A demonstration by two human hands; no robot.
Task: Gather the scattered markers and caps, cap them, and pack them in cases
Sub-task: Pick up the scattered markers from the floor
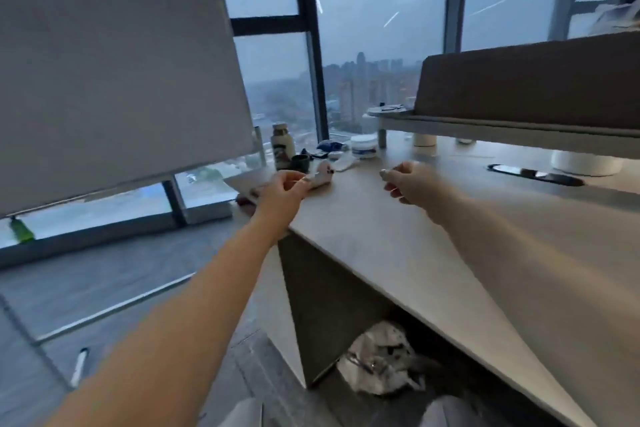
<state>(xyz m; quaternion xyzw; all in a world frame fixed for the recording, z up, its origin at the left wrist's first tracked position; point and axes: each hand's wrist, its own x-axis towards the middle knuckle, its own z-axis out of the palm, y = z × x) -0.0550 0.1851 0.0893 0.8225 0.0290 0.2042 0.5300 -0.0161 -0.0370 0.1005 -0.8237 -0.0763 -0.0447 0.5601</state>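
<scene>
Windows are glowing behind the grey surface [398,239]. At its far left corner the left hand [280,192] is touching a white soft case [323,175], grip unclear; the right hand [408,184] is hanging loose, empty. Try fetching the white marker [79,366] lying on the floor.

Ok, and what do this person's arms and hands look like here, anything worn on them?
The left forearm and right forearm are bare to the frame edge: no sleeves, watch, bracelet or gloves. The left hand and right hand show no rings, though blur hides fine detail. One right fingernail looks pale and glossy.
</scene>
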